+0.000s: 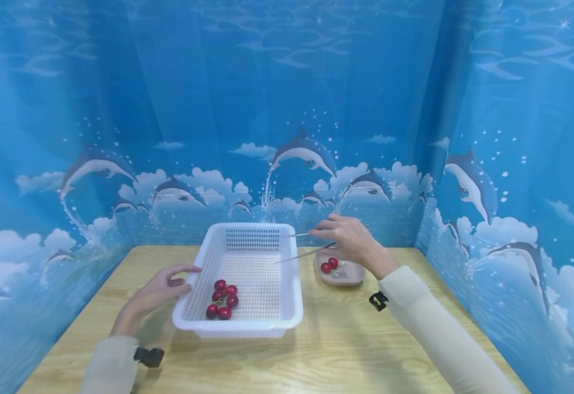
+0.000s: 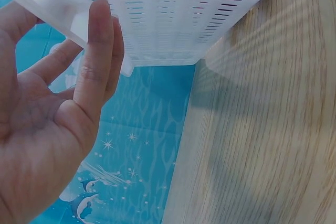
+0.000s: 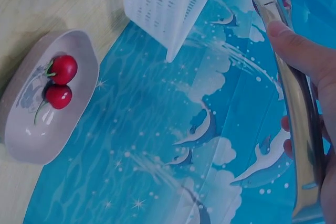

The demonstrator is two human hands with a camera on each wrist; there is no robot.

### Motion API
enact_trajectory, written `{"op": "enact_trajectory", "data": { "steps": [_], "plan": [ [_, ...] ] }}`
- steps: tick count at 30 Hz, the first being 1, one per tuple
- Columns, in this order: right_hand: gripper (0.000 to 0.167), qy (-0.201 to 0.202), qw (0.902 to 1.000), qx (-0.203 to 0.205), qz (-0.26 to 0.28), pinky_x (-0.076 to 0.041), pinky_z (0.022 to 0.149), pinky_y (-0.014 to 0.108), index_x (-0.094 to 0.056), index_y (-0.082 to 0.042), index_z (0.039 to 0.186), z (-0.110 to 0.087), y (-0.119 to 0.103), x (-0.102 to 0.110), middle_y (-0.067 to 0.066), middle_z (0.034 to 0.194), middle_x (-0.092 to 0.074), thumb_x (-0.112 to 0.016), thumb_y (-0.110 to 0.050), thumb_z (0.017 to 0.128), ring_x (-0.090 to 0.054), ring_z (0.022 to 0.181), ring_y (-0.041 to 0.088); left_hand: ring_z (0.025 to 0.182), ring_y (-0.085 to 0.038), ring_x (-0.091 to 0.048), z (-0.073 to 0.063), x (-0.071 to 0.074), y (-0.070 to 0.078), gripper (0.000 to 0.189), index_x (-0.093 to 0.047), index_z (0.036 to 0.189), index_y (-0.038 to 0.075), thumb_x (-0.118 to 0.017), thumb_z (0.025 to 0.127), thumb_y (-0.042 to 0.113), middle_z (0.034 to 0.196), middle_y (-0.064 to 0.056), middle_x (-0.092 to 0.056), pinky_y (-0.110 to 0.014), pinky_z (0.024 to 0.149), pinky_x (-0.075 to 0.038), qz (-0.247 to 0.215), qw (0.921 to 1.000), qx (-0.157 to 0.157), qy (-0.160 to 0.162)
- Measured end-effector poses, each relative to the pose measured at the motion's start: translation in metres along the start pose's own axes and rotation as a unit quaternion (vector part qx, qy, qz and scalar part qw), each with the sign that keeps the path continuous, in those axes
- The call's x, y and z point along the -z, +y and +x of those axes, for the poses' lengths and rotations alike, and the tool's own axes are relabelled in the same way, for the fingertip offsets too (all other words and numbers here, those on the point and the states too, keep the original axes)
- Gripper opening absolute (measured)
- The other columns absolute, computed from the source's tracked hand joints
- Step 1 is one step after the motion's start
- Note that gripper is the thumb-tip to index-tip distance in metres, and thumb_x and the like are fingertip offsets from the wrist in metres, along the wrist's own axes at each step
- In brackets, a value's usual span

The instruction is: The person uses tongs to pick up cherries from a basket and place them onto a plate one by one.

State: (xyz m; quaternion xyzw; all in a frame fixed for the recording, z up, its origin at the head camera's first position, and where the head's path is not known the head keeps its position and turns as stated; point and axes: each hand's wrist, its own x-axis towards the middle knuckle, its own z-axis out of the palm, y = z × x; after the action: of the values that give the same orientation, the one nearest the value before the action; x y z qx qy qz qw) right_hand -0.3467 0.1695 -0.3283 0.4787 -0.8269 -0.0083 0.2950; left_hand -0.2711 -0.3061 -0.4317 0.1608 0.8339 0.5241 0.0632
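Note:
A white perforated plastic basket [image 1: 247, 324] stands on the table with several red cherries [image 1: 225, 312] inside, near its front left corner. My left hand [image 1: 161, 290] grips the basket's left rim; in the left wrist view its fingers [image 2: 97, 51] lie along the outer wall. Metal tongs [image 3: 299, 129] are in my right hand [image 1: 348, 239], spread apart, their tips reaching over the basket's right side with nothing visible between them. Below that hand sits a small pale bowl [image 1: 342, 281] holding two cherries [image 3: 64, 70] with green stems, partly hidden by the hand in the head view.
The light wooden table [image 1: 336, 355] extends in front of the basket and bowl. A blue curtain [image 1: 247, 98] printed with dolphins closes off the back and both sides. Each wrist carries a small black device [image 1: 149, 357].

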Motion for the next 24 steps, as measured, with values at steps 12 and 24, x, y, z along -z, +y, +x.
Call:
{"op": "enact_trajectory", "data": {
  "steps": [12,24],
  "plan": [
    [0.045,-0.027,0.9996,-0.010,-0.003,-0.050,0.062,0.017,-0.075,-0.026,0.126,0.013,-0.013,0.002,-0.001,0.116,-0.078,-0.085,-0.038,0.083,-0.068,0.094,0.015,0.117,-0.043,-0.069,0.000,-0.001,0.001,0.054,-0.046,0.147,-0.005,-0.064,0.099,0.012,0.148,-0.041,-0.046,-0.047,0.093,-0.064,-0.018,0.9997,-0.011,-0.008],
    [0.048,-0.037,0.9992,0.014,-0.007,-0.055,0.066,0.020,-0.075,-0.026,0.125,0.025,-0.020,-0.008,-0.001,0.116,-0.078,-0.085,-0.043,0.082,-0.066,0.096,0.015,0.110,-0.029,-0.073,0.002,0.001,-0.003,0.054,-0.046,0.147,-0.005,-0.063,0.100,0.014,0.144,-0.041,-0.050,-0.044,0.091,-0.064,-0.013,0.9998,-0.009,-0.009]
  ]
}}
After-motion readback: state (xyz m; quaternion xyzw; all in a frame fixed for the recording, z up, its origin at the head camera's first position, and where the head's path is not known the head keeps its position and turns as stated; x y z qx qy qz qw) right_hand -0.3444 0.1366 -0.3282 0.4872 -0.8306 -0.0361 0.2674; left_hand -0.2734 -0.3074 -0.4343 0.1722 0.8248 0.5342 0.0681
